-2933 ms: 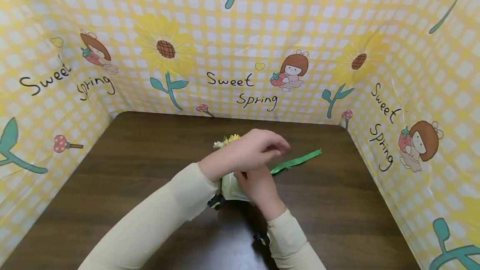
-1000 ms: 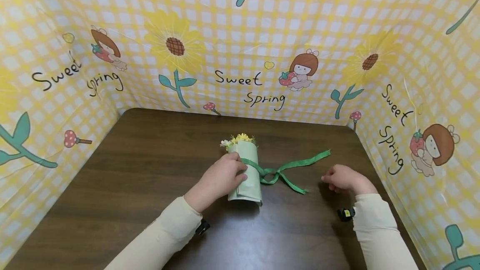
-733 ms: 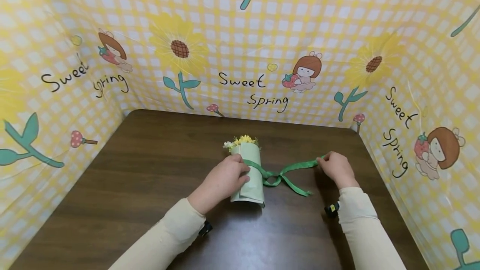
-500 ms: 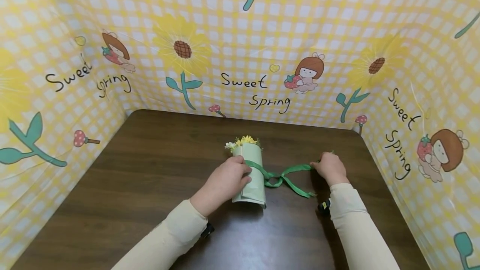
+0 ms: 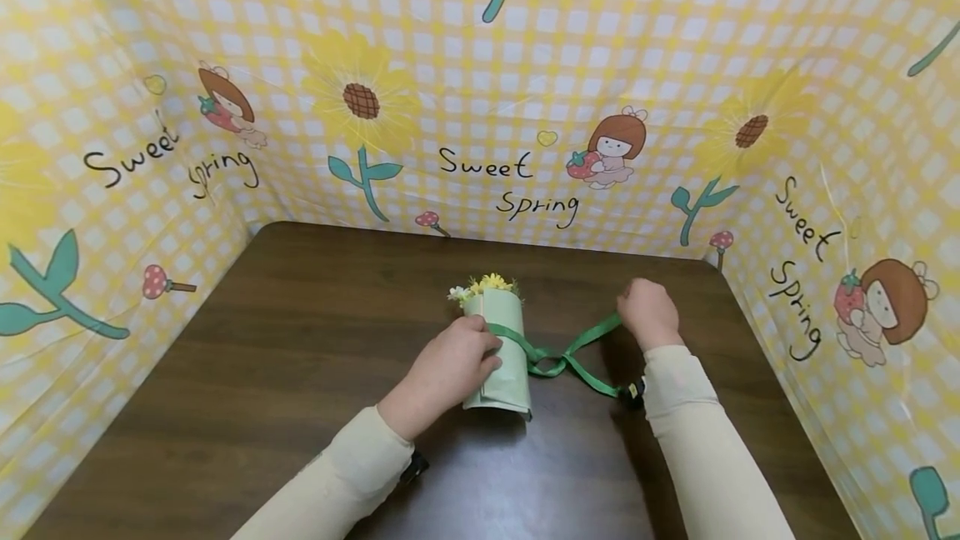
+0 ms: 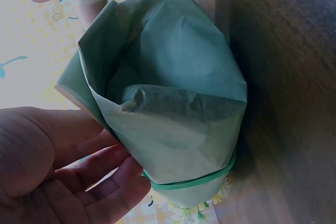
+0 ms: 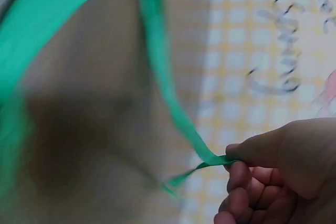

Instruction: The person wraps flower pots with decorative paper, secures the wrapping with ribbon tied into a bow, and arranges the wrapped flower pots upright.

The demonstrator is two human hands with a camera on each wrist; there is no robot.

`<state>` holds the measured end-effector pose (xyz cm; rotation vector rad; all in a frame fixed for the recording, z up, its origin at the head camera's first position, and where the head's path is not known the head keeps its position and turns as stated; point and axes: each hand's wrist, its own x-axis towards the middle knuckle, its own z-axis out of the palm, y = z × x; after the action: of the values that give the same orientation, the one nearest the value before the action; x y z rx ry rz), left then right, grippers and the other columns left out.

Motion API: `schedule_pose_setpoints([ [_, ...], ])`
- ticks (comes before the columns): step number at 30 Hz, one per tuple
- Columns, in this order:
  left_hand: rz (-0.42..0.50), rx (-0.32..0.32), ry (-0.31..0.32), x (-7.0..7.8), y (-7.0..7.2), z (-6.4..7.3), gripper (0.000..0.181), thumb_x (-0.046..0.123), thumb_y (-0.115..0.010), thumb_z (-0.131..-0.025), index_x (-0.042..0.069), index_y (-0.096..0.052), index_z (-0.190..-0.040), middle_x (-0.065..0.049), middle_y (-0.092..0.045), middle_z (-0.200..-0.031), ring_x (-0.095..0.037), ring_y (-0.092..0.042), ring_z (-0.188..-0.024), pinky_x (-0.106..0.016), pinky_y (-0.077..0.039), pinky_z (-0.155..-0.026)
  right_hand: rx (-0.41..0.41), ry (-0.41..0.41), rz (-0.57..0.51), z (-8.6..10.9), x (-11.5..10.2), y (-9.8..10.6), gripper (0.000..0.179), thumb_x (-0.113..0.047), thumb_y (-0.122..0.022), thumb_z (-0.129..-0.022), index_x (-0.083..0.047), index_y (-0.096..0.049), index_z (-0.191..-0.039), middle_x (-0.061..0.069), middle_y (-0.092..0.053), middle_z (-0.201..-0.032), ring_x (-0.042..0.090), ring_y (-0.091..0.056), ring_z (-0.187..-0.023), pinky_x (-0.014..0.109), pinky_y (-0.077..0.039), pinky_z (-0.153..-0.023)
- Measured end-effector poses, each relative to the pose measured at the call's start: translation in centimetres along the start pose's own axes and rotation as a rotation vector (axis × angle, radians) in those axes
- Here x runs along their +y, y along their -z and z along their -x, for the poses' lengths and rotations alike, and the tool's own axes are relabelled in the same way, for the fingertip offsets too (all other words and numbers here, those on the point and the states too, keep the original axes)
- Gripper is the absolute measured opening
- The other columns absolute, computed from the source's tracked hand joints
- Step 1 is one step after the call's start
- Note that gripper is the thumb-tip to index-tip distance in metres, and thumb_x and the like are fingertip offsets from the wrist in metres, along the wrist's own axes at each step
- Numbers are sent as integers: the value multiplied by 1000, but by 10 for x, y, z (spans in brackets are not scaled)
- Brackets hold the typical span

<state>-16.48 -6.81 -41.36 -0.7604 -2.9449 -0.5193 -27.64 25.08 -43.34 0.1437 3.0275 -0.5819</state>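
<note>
A small bouquet of yellow and white flowers (image 5: 491, 282), wrapped in pale green paper (image 5: 506, 382), lies on the dark wooden table. Green ribbon (image 5: 592, 332) circles the wrap and crosses itself loosely to the right, leaving two tails. My left hand (image 5: 442, 369) holds the bouquet's left side, thumb and fingers on the paper. The wrap's open lower end (image 6: 178, 56) faces the left wrist camera. My right hand (image 7: 278, 171) pinches the far tail between thumb and index finger, lifted above the table. The near tail's end reaches the black camera on the right wrist in the head view.
The dark wooden table (image 5: 337, 298) is bordered at the back and both sides by yellow checked cloth (image 5: 465, 65) printed with sunflowers and lettering. A black wrist camera (image 5: 632, 392) sits under the right sleeve, another (image 5: 414, 467) under the left.
Earlier my forearms crossed over the bouquet. The left hand then took hold of its left side; the right hand moved out, pinched the far ribbon tail, and has brought it up and leftward.
</note>
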Motion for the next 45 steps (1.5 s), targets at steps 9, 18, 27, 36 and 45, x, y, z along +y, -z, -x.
schedule_pose_setpoints([
  [9, 6, 50, -50, -5, 3, 2, 17, 21, -75, -95, 12, -80, -108, -1, -61, -94, -17, -60, -85, -32, -54, -72, 200, 394, -156, 29, -149, 40, 20, -23, -57, -105, -11, -71, -97, 5, -71, -91, 19, -64, -78, 38, -53, -68],
  [18, -5, 133, -138, -8, -1, 2, 5, 18, -76, -94, 13, -78, -93, -1, -58, -86, -19, -58, -81, -32, -51, -69, -185, 936, -355, 87, -203, 58, 26, -22, -63, -104, -20, -68, -129, -8, -73, -111, 4, -66, -100, 30, -54, -91],
  [27, 15, 55, -52, -5, 2, 0, 19, 22, -77, -94, 12, -78, -109, -1, -59, -93, -18, -60, -87, -34, -54, -75, -117, 482, -89, 52, -140, 5, 18, -29, -66, -101, -13, -74, -107, 1, -71, -93, 16, -63, -80, 37, -53, -75],
  [36, 23, 44, -82, -9, 3, -4, 16, 26, -80, -91, 14, -82, -102, -15, -58, -136, -34, -50, -129, -54, -46, -102, -123, 452, -109, 48, -127, -24, 9, -21, -71, -98, -13, -74, -96, 0, -70, -89, 16, -61, -77, 34, -53, -71],
  [45, 272, -95, 1, -18, 6, -12, 18, 22, -77, -93, 9, -80, -106, -16, -66, -134, -34, -52, -138, -45, -43, -113, 14, 469, -427, 53, -110, 8, 11, -27, -68, -100, -17, -72, -98, 0, -68, -84, 19, -59, -75, 36, -50, -66],
])
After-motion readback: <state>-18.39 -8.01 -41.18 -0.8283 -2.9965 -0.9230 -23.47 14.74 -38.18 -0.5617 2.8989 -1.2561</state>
